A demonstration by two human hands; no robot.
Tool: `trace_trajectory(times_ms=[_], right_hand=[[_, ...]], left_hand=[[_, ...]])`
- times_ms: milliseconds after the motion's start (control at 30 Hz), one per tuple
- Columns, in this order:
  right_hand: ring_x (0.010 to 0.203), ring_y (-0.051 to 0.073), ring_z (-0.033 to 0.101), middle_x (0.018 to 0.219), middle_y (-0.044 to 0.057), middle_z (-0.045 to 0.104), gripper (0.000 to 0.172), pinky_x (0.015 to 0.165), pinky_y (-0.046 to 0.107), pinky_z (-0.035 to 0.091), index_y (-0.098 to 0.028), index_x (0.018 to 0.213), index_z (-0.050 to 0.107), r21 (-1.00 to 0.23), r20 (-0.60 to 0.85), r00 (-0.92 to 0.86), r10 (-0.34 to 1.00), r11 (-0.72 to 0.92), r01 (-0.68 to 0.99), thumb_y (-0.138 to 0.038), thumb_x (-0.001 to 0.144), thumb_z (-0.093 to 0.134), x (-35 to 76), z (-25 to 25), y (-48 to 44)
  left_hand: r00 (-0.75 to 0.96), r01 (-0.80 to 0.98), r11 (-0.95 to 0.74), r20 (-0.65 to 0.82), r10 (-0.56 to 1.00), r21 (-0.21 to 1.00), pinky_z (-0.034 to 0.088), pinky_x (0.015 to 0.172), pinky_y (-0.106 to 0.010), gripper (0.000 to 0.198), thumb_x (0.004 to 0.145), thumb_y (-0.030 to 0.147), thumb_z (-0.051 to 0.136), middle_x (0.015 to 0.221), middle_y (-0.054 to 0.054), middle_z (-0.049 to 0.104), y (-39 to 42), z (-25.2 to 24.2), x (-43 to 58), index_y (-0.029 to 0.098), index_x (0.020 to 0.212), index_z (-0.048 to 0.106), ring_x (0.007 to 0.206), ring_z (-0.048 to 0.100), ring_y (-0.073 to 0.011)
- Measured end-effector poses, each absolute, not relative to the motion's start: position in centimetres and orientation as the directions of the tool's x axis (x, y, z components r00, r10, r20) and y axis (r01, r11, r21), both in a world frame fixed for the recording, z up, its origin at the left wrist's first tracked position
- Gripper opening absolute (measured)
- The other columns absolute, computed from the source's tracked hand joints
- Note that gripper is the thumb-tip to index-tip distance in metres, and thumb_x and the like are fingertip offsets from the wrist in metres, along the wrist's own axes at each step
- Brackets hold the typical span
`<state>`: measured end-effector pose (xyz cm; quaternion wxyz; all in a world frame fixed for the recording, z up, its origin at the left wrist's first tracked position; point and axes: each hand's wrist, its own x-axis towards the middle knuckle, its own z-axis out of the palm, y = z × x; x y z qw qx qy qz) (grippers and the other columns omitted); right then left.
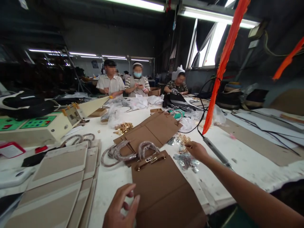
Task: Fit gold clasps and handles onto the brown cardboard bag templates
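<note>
In front of me lies a brown bag panel (163, 186) with a gold clasp fitting (151, 160) and a plastic-wrapped handle (147, 148) at its top. My left hand (122, 205) is at the panel's left edge, thumb and fingers curved apart with nothing between them. My right hand (196, 150) reaches to a pile of small gold metal pieces (182, 139). Its fingertips are closed together there; what they pinch is too small to make out. Silvery metal plates (186, 161) lie just below that hand. An electric screwdriver (217, 153) on a black cord lies to its right.
Brown panels (152, 129) are stacked behind the front one. Beige panels (59, 183) lie at left, below a machine with green control panels (38, 122). More gold pieces (123, 128) lie farther back. An orange strip (217, 85) hangs at right. Several people sit across the table.
</note>
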<state>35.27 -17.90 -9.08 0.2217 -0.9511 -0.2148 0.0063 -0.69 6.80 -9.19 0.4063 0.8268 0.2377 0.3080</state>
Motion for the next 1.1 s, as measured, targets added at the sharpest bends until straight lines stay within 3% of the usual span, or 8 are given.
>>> trace_trajectory(times_ms=[133,267,400,567,667,800,900,1100], right_hand=[[0.103,0.022,0.066,0.119,0.003,0.072,0.028,0.076,0.027,0.044,-0.028,0.109,0.077,-0.294,0.034,0.867,0.496,-0.825,0.483,-0.023,0.086,0.062,37.1,-9.9,-18.0],[0.097,0.021,0.066,0.107,0.003,0.073,0.024,0.071,0.026,0.039,-0.027,0.099,0.077,-0.212,-0.011,0.822,0.570,-0.804,0.555,-0.017,0.082,0.064,37.6,-10.4,-17.8],[0.093,0.022,0.066,0.101,0.003,0.074,0.017,0.068,0.026,0.038,-0.026,0.098,0.077,-0.199,-0.012,0.821,0.571,-0.806,0.558,-0.027,0.087,0.064,37.8,-10.4,-17.8],[0.094,0.023,0.068,0.104,0.005,0.076,0.025,0.070,0.027,0.043,-0.026,0.110,0.075,-0.256,0.046,0.834,0.550,-0.801,0.542,-0.034,0.091,0.061,36.8,-8.9,-18.1],[0.094,0.022,0.069,0.109,0.004,0.076,0.029,0.078,0.028,0.047,-0.026,0.117,0.073,-0.306,0.093,0.787,0.611,-0.734,0.606,-0.033,0.093,0.058,33.3,-7.6,-17.2],[0.095,0.021,0.070,0.110,0.003,0.075,0.028,0.084,0.028,0.049,-0.029,0.116,0.073,-0.396,0.151,0.527,0.836,-0.437,0.807,-0.028,0.095,0.055,24.9,-6.8,-14.4],[0.094,0.021,0.071,0.109,0.004,0.075,0.035,0.082,0.027,0.051,-0.028,0.119,0.071,-0.475,0.124,0.366,0.922,-0.269,0.838,-0.018,0.091,0.052,19.2,-7.4,-12.2],[0.116,0.024,0.067,0.132,0.008,0.069,0.052,0.100,0.034,0.051,-0.024,0.139,0.059,-0.600,0.165,0.418,0.893,-0.246,0.761,-0.014,0.088,0.053,16.0,-9.7,-10.6]], left_hand=[[0.770,0.166,-0.549,0.239,0.591,0.819,0.055,0.060,-0.027,0.035,0.088,0.052,0.062,0.084,0.000,0.070,5.1,-9.7,2.9,0.024,0.108,0.072,0.062,0.062,-0.0159],[0.869,0.187,-0.605,0.158,0.470,0.774,0.056,0.071,-0.029,0.023,0.091,0.040,0.058,0.089,-0.001,0.073,3.4,-11.5,4.0,0.026,0.103,0.073,0.072,0.067,-0.0175],[0.883,0.168,-0.684,0.201,0.425,0.710,0.054,0.076,-0.030,0.018,0.089,0.037,0.060,0.093,-0.001,0.074,2.5,-12.9,4.2,0.027,0.098,0.073,0.079,0.068,-0.0186],[0.885,0.200,-0.624,0.134,0.445,0.755,0.051,0.074,-0.029,0.022,0.092,0.041,0.058,0.090,-0.001,0.073,2.8,-12.5,4.2,0.026,0.097,0.073,0.075,0.065,-0.0177],[0.881,0.233,-0.522,0.050,0.471,0.820,0.050,0.075,-0.029,0.026,0.092,0.045,0.057,0.089,-0.001,0.073,2.9,-11.6,4.1,0.025,0.099,0.073,0.079,0.066,-0.0189],[0.855,0.231,-0.372,-0.005,0.519,0.899,0.050,0.074,-0.029,0.036,0.088,0.051,0.063,0.097,-0.004,0.075,2.6,-10.7,4.1,0.022,0.108,0.072,0.078,0.065,-0.0191],[0.850,0.179,-0.275,-0.007,0.527,0.945,0.051,0.072,-0.029,0.039,0.085,0.051,0.069,0.102,-0.006,0.075,2.2,-10.9,4.2,0.020,0.108,0.073,0.078,0.064,-0.0191],[0.837,0.122,0.058,-0.134,0.530,0.991,0.048,0.053,-0.024,0.036,0.084,0.048,0.069,0.086,-0.007,0.074,1.8,-12.3,3.8,0.016,0.102,0.071,0.065,0.063,-0.0159]])
